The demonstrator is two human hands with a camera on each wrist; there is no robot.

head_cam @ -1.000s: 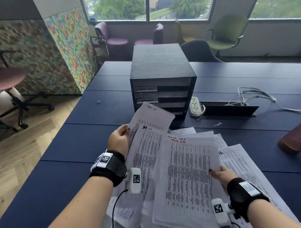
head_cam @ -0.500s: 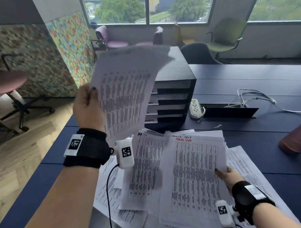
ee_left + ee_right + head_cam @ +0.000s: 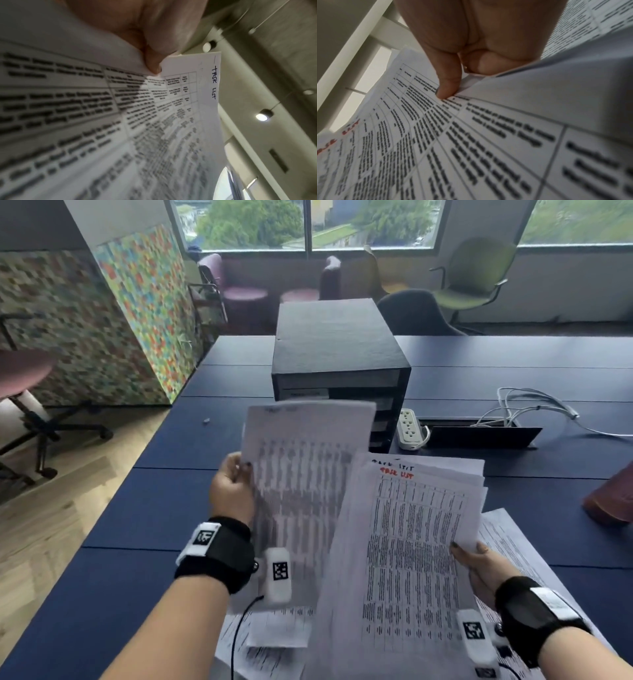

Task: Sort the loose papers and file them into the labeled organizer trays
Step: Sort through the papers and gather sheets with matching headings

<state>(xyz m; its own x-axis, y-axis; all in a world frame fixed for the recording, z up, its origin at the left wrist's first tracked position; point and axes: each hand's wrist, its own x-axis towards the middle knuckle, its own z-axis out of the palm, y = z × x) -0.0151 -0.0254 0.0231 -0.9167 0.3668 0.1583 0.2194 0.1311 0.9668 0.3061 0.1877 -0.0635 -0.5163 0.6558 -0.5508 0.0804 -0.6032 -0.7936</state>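
Note:
My left hand (image 3: 236, 487) pinches the left edge of a printed table sheet (image 3: 305, 474) and holds it up in front of the black organizer trays (image 3: 339, 350). The left wrist view shows the same sheet (image 3: 154, 121) with "TASK LIST" handwritten at its top, thumb (image 3: 152, 65) on it. My right hand (image 3: 479, 563) grips the right edge of a raised stack of papers (image 3: 411, 542) headed "TASK LIST" in red; its thumb (image 3: 448, 86) presses the top page (image 3: 436, 135). More loose papers (image 3: 513, 542) lie on the blue table (image 3: 137, 542). The sheet hides most tray labels.
A white power strip (image 3: 411, 428) and a cable tray with white cords (image 3: 527, 409) sit right of the organizer. A reddish object (image 3: 613, 498) lies at the right edge. Chairs (image 3: 476, 275) stand beyond the table; a colourful partition (image 3: 137, 313) stands left.
My left hand has brought its sheet down from high at the left to in front of the organizer. The right hand's stack has tilted up a little.

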